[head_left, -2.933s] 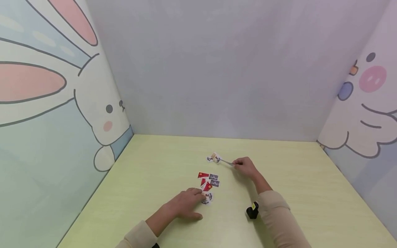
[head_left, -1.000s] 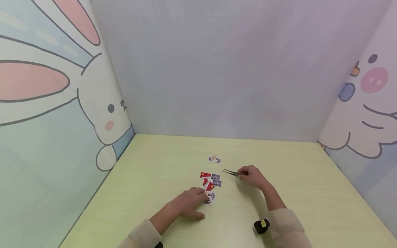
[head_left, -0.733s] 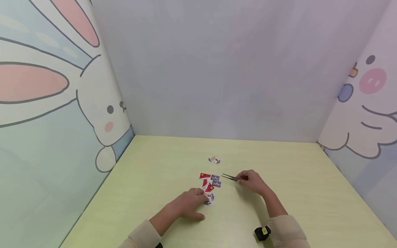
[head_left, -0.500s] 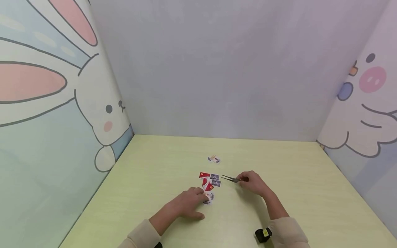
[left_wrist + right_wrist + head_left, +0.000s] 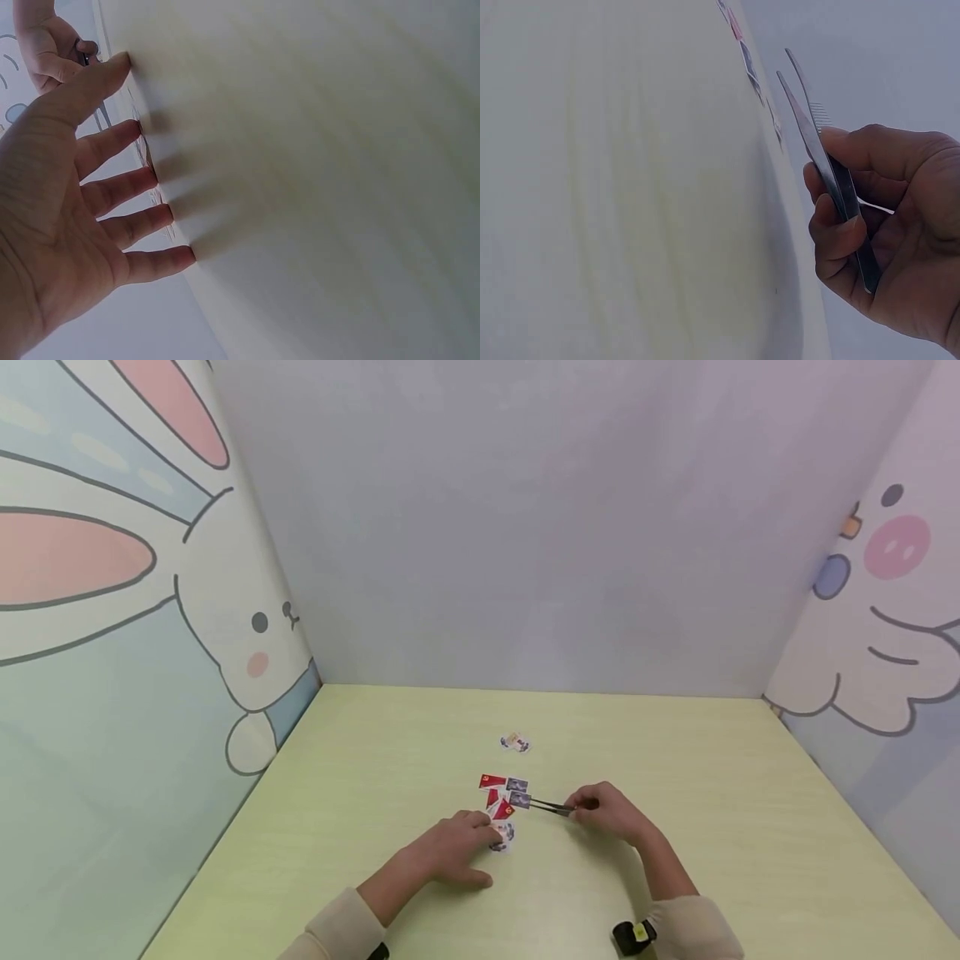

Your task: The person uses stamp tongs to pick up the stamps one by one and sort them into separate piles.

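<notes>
My right hand [image 5: 606,810] holds metal tweezers [image 5: 826,161] between thumb and fingers. In the right wrist view the tweezer tips stand apart with nothing between them. In the head view those tips reach the right side of a grey picture stamp [image 5: 519,799]; whether they touch it I cannot tell. Another grey stamp [image 5: 517,785] lies just beyond, beside several red-and-white stamps [image 5: 492,781]. My left hand [image 5: 454,850] lies with spread fingers, fingertips on the table, partly covering white stamps [image 5: 507,832] with small figures.
Farther back on the pale yellow table [image 5: 390,735] lies a small overlapping group of white stamps [image 5: 516,742]. A black device with a yellow mark [image 5: 633,937] sits at my right cuff. Cartoon-printed walls [image 5: 255,610] stand on the left and right, a plain one behind.
The tweezers left the far white stamps, came back toward me with their tips apart, then moved left to the nearer grey stamp. My left hand has stayed in place.
</notes>
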`<state>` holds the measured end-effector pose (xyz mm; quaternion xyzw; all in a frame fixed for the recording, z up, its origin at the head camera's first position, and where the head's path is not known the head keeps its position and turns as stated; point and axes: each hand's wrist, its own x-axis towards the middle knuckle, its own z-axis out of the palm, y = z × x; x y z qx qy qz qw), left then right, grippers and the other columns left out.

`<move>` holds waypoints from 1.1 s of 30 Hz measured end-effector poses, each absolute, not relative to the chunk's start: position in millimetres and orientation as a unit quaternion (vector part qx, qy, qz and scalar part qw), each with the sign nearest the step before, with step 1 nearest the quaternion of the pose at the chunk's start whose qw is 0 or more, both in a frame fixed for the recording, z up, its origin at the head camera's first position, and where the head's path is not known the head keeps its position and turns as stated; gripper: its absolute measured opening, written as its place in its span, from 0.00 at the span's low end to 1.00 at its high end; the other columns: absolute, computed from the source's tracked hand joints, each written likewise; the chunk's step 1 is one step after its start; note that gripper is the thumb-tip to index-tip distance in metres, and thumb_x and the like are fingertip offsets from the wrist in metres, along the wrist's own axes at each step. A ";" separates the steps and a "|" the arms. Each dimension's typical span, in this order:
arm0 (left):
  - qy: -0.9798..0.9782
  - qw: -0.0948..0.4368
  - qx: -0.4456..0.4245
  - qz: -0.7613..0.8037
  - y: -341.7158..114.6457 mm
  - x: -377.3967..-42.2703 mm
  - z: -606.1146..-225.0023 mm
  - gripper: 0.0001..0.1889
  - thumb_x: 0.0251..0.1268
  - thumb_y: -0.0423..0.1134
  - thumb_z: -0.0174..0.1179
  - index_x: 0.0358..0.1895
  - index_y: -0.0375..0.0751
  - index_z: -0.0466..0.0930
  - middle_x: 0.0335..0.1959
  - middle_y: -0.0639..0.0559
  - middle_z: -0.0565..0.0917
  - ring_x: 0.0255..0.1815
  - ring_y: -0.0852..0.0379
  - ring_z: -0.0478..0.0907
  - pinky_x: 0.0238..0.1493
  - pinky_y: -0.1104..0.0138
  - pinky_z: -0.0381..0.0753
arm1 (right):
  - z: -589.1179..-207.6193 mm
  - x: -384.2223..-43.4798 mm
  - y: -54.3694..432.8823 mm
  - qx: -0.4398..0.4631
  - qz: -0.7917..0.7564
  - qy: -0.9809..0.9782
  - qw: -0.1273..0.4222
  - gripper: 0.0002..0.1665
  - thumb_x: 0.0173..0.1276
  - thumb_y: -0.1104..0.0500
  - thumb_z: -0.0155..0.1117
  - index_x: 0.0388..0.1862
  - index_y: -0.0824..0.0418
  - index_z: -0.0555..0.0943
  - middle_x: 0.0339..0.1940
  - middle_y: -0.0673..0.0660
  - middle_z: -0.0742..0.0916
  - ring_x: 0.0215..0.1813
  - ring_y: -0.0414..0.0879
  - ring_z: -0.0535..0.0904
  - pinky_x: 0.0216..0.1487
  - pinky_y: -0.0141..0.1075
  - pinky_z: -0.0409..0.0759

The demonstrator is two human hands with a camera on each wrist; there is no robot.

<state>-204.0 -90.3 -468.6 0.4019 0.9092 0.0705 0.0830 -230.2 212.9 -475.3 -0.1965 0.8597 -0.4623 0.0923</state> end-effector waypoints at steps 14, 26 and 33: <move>0.908 0.070 0.406 0.070 -91.1 -203.9 -472.1 0.29 0.53 0.59 0.63 0.58 0.52 0.74 0.59 0.51 0.72 0.60 0.49 0.67 0.53 0.54 0.72 | -475.7 -219.8 206.6 -0.203 -0.478 0.846 0.118 0.08 0.59 0.67 0.64 0.37 0.68 0.83 0.29 0.54 0.81 0.29 0.44 0.70 0.28 0.32 0.68; 0.910 0.072 0.402 0.070 -91.4 -203.3 -471.0 0.30 0.53 0.60 0.62 0.58 0.52 0.73 0.60 0.51 0.71 0.61 0.49 0.66 0.53 0.54 0.71 | -475.4 -217.1 199.9 -0.221 -0.458 0.849 0.141 0.06 0.58 0.68 0.63 0.35 0.68 0.83 0.27 0.51 0.81 0.26 0.40 0.70 0.26 0.31 0.69; 0.912 0.078 0.396 0.074 -91.7 -203.4 -471.3 0.30 0.53 0.59 0.63 0.58 0.52 0.73 0.60 0.51 0.71 0.61 0.49 0.66 0.53 0.53 0.71 | -473.5 -215.5 192.2 -0.224 -0.458 0.847 0.149 0.05 0.58 0.68 0.64 0.34 0.67 0.83 0.26 0.52 0.81 0.25 0.42 0.70 0.24 0.32 0.68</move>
